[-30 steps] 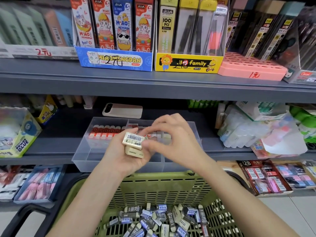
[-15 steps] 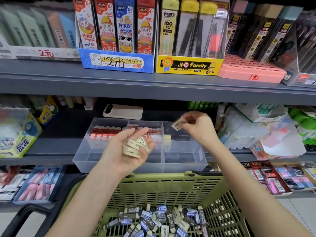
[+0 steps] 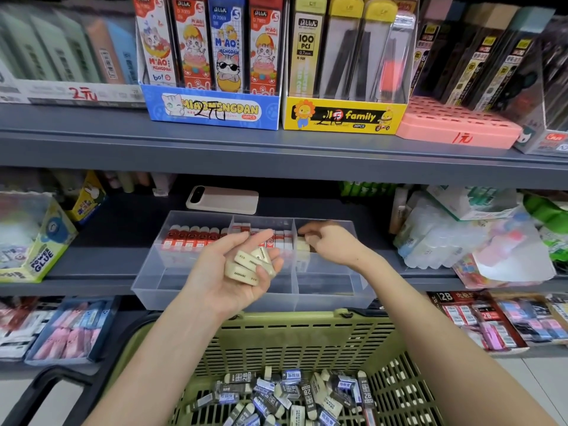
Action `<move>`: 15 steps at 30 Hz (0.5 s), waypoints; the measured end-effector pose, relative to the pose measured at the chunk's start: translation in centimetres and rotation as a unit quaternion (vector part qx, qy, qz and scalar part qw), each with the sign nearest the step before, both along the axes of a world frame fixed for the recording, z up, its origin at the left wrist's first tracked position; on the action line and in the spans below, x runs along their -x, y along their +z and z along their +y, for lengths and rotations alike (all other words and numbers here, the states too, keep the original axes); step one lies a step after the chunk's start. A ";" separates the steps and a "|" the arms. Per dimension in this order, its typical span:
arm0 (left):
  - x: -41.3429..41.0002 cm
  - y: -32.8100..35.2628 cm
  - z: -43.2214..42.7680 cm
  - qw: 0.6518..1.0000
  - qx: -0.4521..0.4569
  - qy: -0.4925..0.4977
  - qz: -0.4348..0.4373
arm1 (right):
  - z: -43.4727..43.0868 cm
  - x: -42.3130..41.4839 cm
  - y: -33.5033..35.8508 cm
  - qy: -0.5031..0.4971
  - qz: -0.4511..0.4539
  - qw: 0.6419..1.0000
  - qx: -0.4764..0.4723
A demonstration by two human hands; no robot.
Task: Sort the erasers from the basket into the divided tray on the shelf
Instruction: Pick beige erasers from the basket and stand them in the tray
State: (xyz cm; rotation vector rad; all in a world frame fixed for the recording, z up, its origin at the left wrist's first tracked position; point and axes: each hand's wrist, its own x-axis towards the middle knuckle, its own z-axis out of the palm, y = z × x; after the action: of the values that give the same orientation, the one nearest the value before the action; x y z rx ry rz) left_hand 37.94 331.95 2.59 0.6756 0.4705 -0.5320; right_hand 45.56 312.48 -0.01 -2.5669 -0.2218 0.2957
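A: What is closest to us?
B: A green basket (image 3: 307, 330). Lots of wrapped erasers (image 3: 292, 395) lie in the bottom of it.
A: What is above the basket?
B: The left hand (image 3: 227, 272), palm up. Its fingers curl round three cream erasers (image 3: 247, 264) and hold them.
A: Where is the right hand?
B: The right hand (image 3: 335, 244) is a bit farther away. It is over the right part of the clear tray (image 3: 215, 298) on the shelf (image 3: 107, 259). Its fingers bend down by a cream pile (image 3: 302, 245) in there. I cannot tell if they pinch one.
A: What else is in the tray?
B: Red and white erasers (image 3: 190, 239) stand in a row in the left part and the middle part.
A: And behind it?
B: A phone (image 3: 222, 199) lies flat just behind the tray. On the shelf above stand a blue box (image 3: 212, 110) and a yellow box (image 3: 344, 116).
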 end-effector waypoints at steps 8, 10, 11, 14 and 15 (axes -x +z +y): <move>0.2 -0.1 -0.3 1.000 -0.013 -0.013 -0.023 | 1.7 5.0 3.8 0.012 -0.212 0.971 -0.108; 0.3 0.2 -0.6 0.999 -0.022 -0.026 -0.040 | 2.6 6.4 4.3 0.059 -0.198 0.976 -0.074; 0.4 0.3 -0.8 0.998 -0.026 -0.035 -0.048 | 2.9 6.7 4.4 0.065 -0.178 0.981 -0.036; 0.7 0.6 -1.2 0.997 -0.040 -0.050 -0.049 | 3.1 6.9 4.7 0.069 -0.121 0.990 -0.018; 0.7 0.5 -1.2 0.997 -0.039 -0.052 -0.045 | 3.1 7.0 4.9 0.071 -0.106 0.991 -0.048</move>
State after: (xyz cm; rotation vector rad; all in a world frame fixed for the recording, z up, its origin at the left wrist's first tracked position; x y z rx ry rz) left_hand 37.28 330.75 3.10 0.7991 0.3734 -0.5816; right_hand 38.56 315.56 4.92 -2.4895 -0.4869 0.0604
